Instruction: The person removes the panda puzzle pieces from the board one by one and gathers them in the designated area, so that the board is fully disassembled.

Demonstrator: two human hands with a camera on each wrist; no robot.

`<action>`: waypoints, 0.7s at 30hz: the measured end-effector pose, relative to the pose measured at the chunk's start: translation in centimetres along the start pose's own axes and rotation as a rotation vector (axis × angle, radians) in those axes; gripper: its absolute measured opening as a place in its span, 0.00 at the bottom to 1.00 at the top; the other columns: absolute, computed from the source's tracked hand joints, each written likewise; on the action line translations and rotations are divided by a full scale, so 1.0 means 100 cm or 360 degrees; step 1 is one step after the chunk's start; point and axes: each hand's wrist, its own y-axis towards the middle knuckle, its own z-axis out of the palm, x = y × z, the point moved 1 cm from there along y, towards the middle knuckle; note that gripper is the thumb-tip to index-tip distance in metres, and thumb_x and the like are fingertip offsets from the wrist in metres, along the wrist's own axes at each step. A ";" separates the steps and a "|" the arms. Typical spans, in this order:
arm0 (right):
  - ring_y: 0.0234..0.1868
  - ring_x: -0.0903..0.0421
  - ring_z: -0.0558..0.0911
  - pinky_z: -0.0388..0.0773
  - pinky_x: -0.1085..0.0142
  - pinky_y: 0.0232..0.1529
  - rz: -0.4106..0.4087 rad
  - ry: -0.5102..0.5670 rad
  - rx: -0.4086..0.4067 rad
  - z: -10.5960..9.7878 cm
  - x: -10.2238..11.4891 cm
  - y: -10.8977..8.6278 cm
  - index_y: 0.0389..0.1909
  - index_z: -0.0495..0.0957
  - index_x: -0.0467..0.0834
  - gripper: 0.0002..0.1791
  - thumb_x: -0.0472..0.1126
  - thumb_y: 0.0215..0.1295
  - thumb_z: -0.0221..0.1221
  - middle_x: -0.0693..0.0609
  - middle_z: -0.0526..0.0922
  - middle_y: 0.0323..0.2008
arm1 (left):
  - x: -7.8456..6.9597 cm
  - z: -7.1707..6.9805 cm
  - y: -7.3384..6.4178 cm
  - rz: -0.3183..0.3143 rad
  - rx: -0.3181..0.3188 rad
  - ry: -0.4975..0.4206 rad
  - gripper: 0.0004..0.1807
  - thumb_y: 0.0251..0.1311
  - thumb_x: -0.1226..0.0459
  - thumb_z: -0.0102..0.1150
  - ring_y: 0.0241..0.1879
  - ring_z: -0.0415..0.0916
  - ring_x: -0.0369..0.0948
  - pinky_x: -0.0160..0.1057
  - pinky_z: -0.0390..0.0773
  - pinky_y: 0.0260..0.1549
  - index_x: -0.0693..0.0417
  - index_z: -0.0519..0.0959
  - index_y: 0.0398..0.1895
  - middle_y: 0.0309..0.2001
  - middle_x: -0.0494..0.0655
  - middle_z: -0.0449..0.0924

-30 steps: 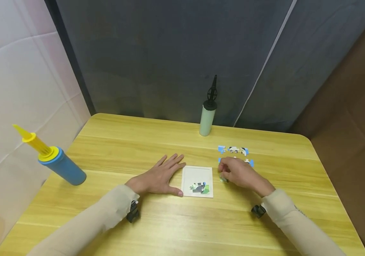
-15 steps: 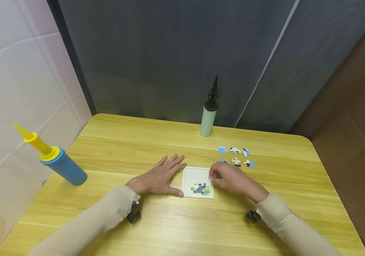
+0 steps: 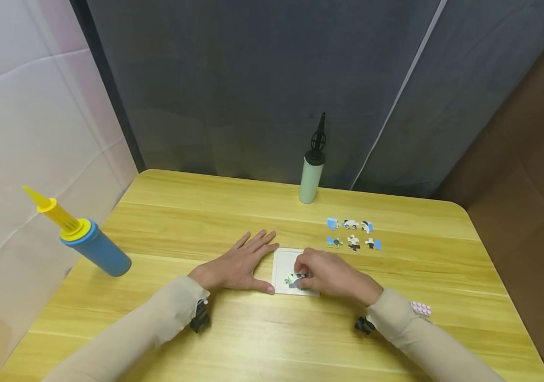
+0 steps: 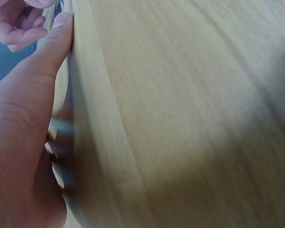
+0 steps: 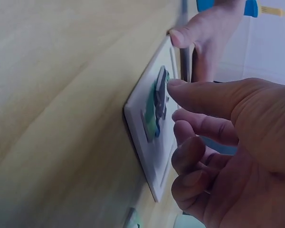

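Note:
In the head view my left hand (image 3: 240,265) lies flat and spread on the table, its thumb and fingertips right at the left edge of a white puzzle tray (image 3: 281,260). My right hand (image 3: 331,273) is over the tray's right side and partly hides it. In the right wrist view a dark grey puzzle piece (image 5: 160,92) stands tilted at the right thumb tip, pinched by thumb and fingers. Beneath it, a green puzzle piece (image 5: 150,118) lies in the tray. A few joined-looking pieces (image 3: 293,281) show in the tray's lower part.
Several loose puzzle pieces (image 3: 353,242) lie in two rows beyond the right hand. A pale green hand pump (image 3: 310,183) stands at the back and a blue and yellow pump (image 3: 97,249) at the left. A pink studded block (image 3: 421,308) lies by the right sleeve.
My right hand has moved left from beside the loose pieces to over the tray, carrying a puzzle piece. The pink block has come out from behind the sleeve. My left hand has stayed put.

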 end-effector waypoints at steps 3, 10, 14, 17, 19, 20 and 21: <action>0.37 0.62 0.77 0.78 0.65 0.41 0.0016 -0.0014 0.0024 0.003 0.001 0.001 0.46 0.86 0.47 0.10 0.45 0.69 0.72 0.57 0.81 0.39 | 0.000 0.000 0.001 0.0005 0.0002 0.0004 0.60 0.61 0.28 0.64 0.89 0.35 0.54 0.64 0.37 0.87 0.51 0.54 0.87 0.90 0.51 0.39; 0.36 0.60 0.75 0.75 0.66 0.39 0.0045 0.0017 0.0021 0.006 0.000 0.004 0.43 0.83 0.48 0.09 0.43 0.67 0.73 0.58 0.79 0.37 | -0.001 -0.001 0.002 0.0009 0.0006 0.0002 0.60 0.61 0.29 0.64 0.89 0.36 0.54 0.63 0.37 0.87 0.51 0.54 0.87 0.90 0.51 0.39; 0.36 0.59 0.75 0.74 0.66 0.38 0.0034 0.0053 0.0012 0.007 0.000 0.005 0.40 0.81 0.49 0.10 0.41 0.65 0.74 0.56 0.78 0.38 | -0.001 -0.001 0.001 0.0008 0.0005 -0.0004 0.60 0.61 0.29 0.65 0.89 0.36 0.54 0.63 0.37 0.87 0.51 0.54 0.87 0.90 0.51 0.39; 0.36 0.59 0.75 0.74 0.66 0.37 0.0016 0.0078 0.0008 0.007 0.001 0.006 0.37 0.79 0.50 0.10 0.40 0.66 0.73 0.57 0.79 0.37 | -0.002 -0.002 0.000 0.0012 0.0000 -0.0006 0.60 0.61 0.30 0.65 0.89 0.36 0.55 0.63 0.38 0.87 0.51 0.55 0.87 0.90 0.52 0.39; 0.34 0.61 0.75 0.73 0.68 0.34 0.0002 0.0109 0.0014 0.006 0.002 0.006 0.35 0.78 0.51 0.10 0.40 0.69 0.71 0.58 0.79 0.34 | -0.002 -0.002 0.000 0.0007 0.0003 -0.0004 0.60 0.61 0.29 0.64 0.89 0.36 0.54 0.63 0.38 0.87 0.51 0.54 0.87 0.90 0.51 0.39; 0.32 0.61 0.75 0.73 0.69 0.33 -0.0005 0.0120 0.0019 0.006 0.002 0.006 0.34 0.78 0.51 0.09 0.40 0.70 0.70 0.59 0.79 0.33 | -0.001 -0.002 0.000 0.0006 0.0002 -0.0002 0.60 0.62 0.29 0.64 0.89 0.36 0.54 0.63 0.38 0.87 0.51 0.54 0.87 0.90 0.51 0.39; 0.31 0.62 0.75 0.72 0.69 0.32 -0.0009 0.0126 0.0022 0.005 0.003 0.006 0.33 0.78 0.52 0.10 0.41 0.71 0.70 0.60 0.80 0.32 | -0.001 -0.001 -0.001 0.0004 0.0004 -0.0001 0.60 0.62 0.29 0.64 0.89 0.36 0.54 0.63 0.38 0.87 0.51 0.54 0.87 0.90 0.51 0.39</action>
